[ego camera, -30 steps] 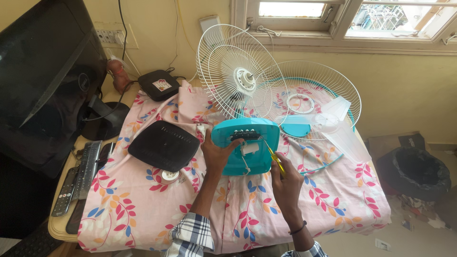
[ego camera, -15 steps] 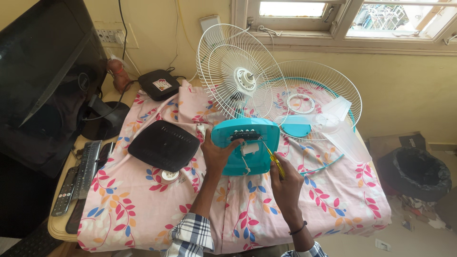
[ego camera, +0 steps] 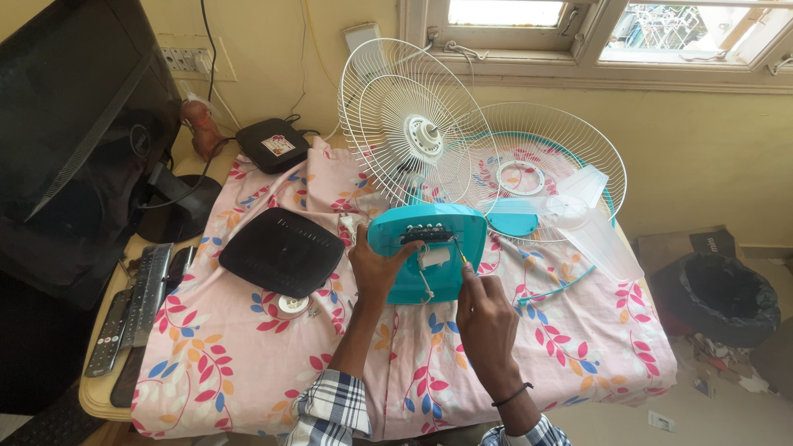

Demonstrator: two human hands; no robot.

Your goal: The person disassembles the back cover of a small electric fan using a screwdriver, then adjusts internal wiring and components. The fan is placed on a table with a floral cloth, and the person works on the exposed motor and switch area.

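A teal fan base point(ego camera: 429, 263) lies tilted on the flowered cloth, underside toward me, with a row of dark switches and white wires showing. My left hand point(ego camera: 376, 268) grips its left edge. My right hand point(ego camera: 483, 310) holds a thin yellow-handled screwdriver point(ego camera: 459, 250) whose tip touches the base near the switches. Behind the base stands a white wire fan guard point(ego camera: 413, 132) with the motor hub. A second guard point(ego camera: 545, 169) with a teal rim lies flat behind it. A translucent fan blade point(ego camera: 591, 227) rests at the right.
A black router-like box point(ego camera: 281, 252) lies left of the base, with a small round part point(ego camera: 291, 304) in front. Another black box point(ego camera: 273, 144) sits at the back. A dark monitor point(ego camera: 74, 140), remotes point(ego camera: 124, 318) at the left edge, and a black bin point(ego camera: 714, 297) on the floor.
My right hand has shifted slightly up toward the base, bringing the screwdriver tip close to the switches. My left hand keeps its hold.
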